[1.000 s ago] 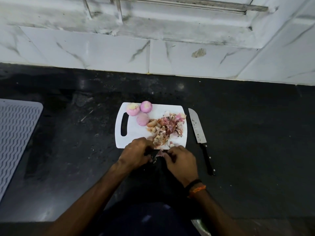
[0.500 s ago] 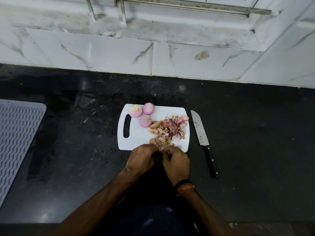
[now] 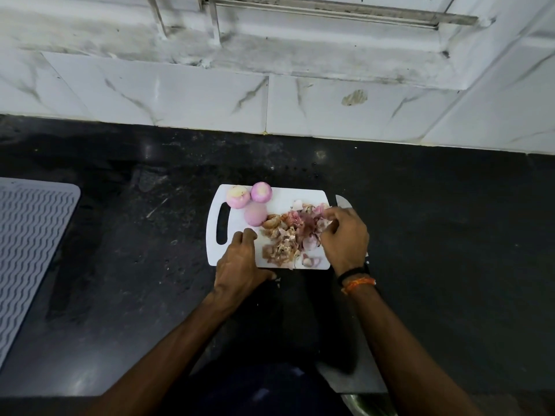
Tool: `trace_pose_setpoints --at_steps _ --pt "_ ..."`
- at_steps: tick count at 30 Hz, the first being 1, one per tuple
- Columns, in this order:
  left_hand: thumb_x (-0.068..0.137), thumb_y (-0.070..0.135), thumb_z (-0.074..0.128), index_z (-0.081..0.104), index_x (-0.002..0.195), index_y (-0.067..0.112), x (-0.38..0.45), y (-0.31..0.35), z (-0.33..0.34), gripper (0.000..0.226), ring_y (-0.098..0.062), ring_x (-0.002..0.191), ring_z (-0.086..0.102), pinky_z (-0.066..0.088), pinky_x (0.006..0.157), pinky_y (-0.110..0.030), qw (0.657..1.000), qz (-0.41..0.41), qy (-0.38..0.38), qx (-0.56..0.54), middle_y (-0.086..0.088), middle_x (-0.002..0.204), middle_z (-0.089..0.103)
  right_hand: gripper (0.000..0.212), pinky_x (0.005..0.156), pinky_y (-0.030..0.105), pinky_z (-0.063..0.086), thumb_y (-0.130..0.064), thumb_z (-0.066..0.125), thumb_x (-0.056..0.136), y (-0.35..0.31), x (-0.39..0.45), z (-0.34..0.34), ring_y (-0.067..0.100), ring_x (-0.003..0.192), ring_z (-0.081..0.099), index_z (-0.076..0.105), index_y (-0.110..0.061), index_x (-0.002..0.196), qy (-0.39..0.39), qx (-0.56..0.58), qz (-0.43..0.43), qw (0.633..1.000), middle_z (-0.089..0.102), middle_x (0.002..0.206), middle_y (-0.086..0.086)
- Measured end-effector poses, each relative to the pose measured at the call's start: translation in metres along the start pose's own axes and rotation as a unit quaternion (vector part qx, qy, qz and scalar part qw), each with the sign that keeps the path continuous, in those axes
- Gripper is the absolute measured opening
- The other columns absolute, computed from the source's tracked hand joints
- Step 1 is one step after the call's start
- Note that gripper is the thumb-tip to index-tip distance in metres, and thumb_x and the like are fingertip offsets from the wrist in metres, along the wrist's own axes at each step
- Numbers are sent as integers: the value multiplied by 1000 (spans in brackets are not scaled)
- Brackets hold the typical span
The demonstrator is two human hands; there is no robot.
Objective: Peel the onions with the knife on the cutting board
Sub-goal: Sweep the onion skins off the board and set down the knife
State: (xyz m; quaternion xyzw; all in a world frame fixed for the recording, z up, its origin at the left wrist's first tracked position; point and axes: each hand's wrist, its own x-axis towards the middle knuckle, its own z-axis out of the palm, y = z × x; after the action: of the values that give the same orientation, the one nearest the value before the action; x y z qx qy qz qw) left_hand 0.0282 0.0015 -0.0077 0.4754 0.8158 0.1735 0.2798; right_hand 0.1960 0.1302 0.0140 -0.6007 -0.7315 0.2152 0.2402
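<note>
A white cutting board (image 3: 288,198) lies on the black counter. Three peeled pink onions (image 3: 255,214) sit at its far left corner, beside the handle slot. A heap of onion peels (image 3: 283,241) covers the board's right half. My left hand (image 3: 240,262) holds the board's near edge, fingers bent on top and thumb along the front. My right hand (image 3: 345,238) hovers over the right side of the heap, its fingertips pinching peels. The knife (image 3: 342,201) lies right of the board; only its blade tip shows past my right hand.
A grey ribbed mat (image 3: 33,250) lies at the counter's left edge. White marble tiles (image 3: 195,94) rise behind the counter. The black counter (image 3: 435,235) stretches to the right of the board. Small peel scraps dot the counter near the board's front edge.
Both hands were together just in front of the board. My right hand has moved up over the peel heap, covering most of the knife; my left hand has moved onto the board's near edge.
</note>
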Motion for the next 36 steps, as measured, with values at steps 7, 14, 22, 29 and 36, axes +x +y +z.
trace_pose_setpoints --at_steps 7,14,22,29,36 --pt "64 17 90 43 132 8 10 10 5 83 -32 114 57 52 88 -43 998 47 8 -37 -12 128 54 53 103 40 44 0 63 78 17 40 15 30 122 49 61 -15 129 -151 -39 35 987 50 131 10" --pt "78 21 80 39 139 5 25 24 6 75 -37 115 58 51 90 -48 995 94 6 -28 -18 131 56 66 107 40 39 -6 62 82 12 60 14 33 127 41 47 -13 146 -283 -189 -113 934 43 139 11" --pt "74 24 81 38 129 10 30 41 5 71 -36 93 61 51 68 -46 993 83 19 77 -13 128 40 87 102 42 45 -8 70 78 -5 88 7 33 130 34 28 -19 154 -381 -253 -168 873 28 147 10" --pt "81 32 77 22 154 13 38 48 5 93 -34 125 52 50 90 -47 992 84 -16 90 -15 149 40 77 103 37 43 -5 66 82 -7 73 11 31 130 35 36 -19 152 -391 -239 -205 864 32 145 9" --pt "81 31 77 41 139 14 40 51 4 70 -33 117 57 53 85 -46 987 126 -29 95 -12 134 55 88 110 37 38 -6 72 74 7 67 -9 28 132 39 33 -15 153 -408 -134 -156 889 37 142 9"
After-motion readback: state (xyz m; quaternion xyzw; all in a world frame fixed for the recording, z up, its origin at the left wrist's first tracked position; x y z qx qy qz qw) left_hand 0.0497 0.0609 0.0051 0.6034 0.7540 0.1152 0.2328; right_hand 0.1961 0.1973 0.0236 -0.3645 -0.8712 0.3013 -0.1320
